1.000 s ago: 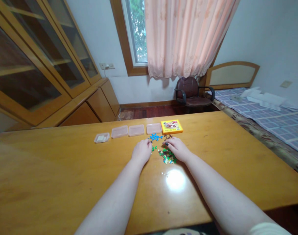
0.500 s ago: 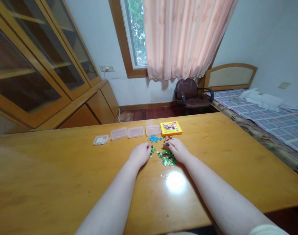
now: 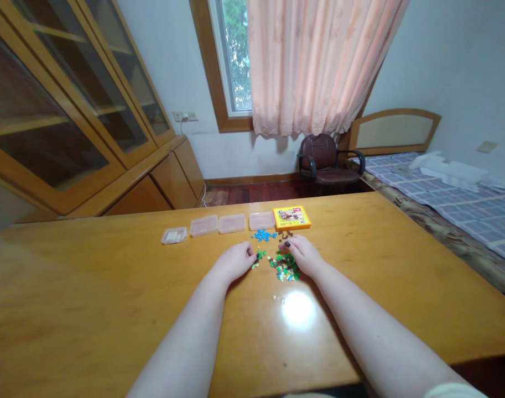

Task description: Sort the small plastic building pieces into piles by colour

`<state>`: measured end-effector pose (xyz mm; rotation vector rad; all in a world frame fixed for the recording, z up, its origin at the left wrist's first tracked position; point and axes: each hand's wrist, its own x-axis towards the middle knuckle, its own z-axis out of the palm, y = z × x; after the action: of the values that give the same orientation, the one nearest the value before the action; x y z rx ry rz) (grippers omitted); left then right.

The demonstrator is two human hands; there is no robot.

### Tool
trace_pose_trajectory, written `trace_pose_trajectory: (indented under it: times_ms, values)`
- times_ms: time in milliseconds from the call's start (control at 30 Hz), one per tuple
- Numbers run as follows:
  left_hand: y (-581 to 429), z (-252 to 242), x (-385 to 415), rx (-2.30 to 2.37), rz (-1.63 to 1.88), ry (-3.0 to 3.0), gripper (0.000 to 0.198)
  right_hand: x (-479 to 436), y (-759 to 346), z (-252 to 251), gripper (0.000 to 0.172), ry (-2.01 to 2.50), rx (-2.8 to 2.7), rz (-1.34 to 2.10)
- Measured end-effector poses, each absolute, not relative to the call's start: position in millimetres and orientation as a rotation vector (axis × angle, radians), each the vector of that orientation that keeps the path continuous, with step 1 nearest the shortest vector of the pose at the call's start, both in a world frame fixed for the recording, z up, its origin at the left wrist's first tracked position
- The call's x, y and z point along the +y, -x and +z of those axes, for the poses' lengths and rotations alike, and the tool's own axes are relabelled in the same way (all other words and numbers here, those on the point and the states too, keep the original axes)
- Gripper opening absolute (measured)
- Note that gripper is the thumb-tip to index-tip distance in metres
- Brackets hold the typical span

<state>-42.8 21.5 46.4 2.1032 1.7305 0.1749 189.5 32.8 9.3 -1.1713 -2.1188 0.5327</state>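
Observation:
Both my hands rest on the wooden table [image 3: 90, 309] around a scatter of tiny coloured pieces. My left hand [image 3: 234, 261] lies with fingers curled together, its fingertips at a few green pieces [image 3: 259, 257]. My right hand [image 3: 301, 255] is curled too, its fingertips touching the mixed green, brown and white pile [image 3: 284, 267]. A small group of blue pieces [image 3: 263, 236] lies just beyond the hands. Whether either hand pinches a piece is too small to see.
A yellow box [image 3: 291, 217] and a row of shallow clear plastic trays [image 3: 231, 223] stand behind the pieces, with a smaller clear box [image 3: 173, 235] at the left end. A brown armchair [image 3: 324, 160], a bed [image 3: 455, 193] and wooden cabinets [image 3: 69, 127] surround the table.
My left hand drew back slightly toward me from the blue pieces to the green ones. My right hand stayed by the mixed pile. The view shifted a little.

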Motion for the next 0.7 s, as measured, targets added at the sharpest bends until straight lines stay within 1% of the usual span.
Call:
trace_pose_trajectory:
  times_ms: [100,300,500,700]
  values:
    - [44.8,44.2,21.4,1.688,0.158,-2.109,0.014,33.0,-189.3,8.8,0.044,1.177,-2.110,0.536]
    - [46.6,42.5,22.7,1.784,0.196,-2.138,0.020,32.5,-188.9,8.1,0.045,1.167,-2.085,0.564]
    - [44.1,42.8,21.9,1.695,0.221,-2.201,0.016,32.8,-188.7,8.1,0.047,1.187,-2.062,0.576]
    - [41.7,42.8,23.9,1.705,0.248,-2.197,0.014,32.9,-188.7,7.9,0.046,1.189,-2.060,0.578]
